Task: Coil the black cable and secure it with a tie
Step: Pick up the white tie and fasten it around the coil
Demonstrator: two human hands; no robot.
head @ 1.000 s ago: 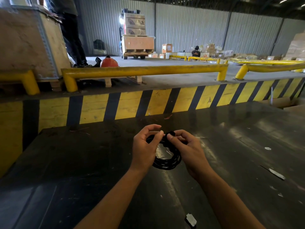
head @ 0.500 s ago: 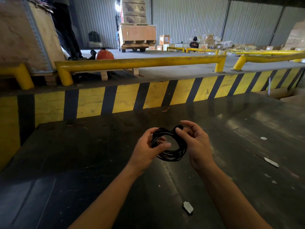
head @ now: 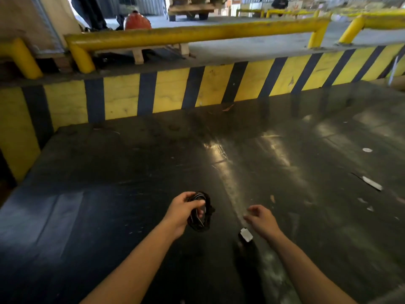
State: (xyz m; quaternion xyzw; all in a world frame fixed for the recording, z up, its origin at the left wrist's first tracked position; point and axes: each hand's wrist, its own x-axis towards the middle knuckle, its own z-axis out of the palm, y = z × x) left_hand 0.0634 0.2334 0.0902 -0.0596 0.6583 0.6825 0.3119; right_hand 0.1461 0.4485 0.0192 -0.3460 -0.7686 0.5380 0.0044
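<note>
The black cable (head: 200,212) was gathered into a small coil and held in the air above the dark table (head: 109,172), near its front edge. The left hand (head: 186,210) was closed around the coil's left side, thumb across the top strands and fingers curled through the loop. Whether a tie was on the coil could not be told; a darker lump showed on its right side, too blurred to identify.

The right hand (head: 260,219) was apart from the cable, to its right, with nothing in it; its fingers were loosely curled and partly spread, palm turned inward. Just below that hand a small white and black item (head: 246,235) lay on the table. Farther right, scraps of pale litter (head: 371,184) lay on the surface.

Beyond the table stood a yellow and black striped wall (head: 197,88), and above it a yellow rail (head: 197,32) ran across. An orange object (head: 137,19) sat behind the rail.
</note>
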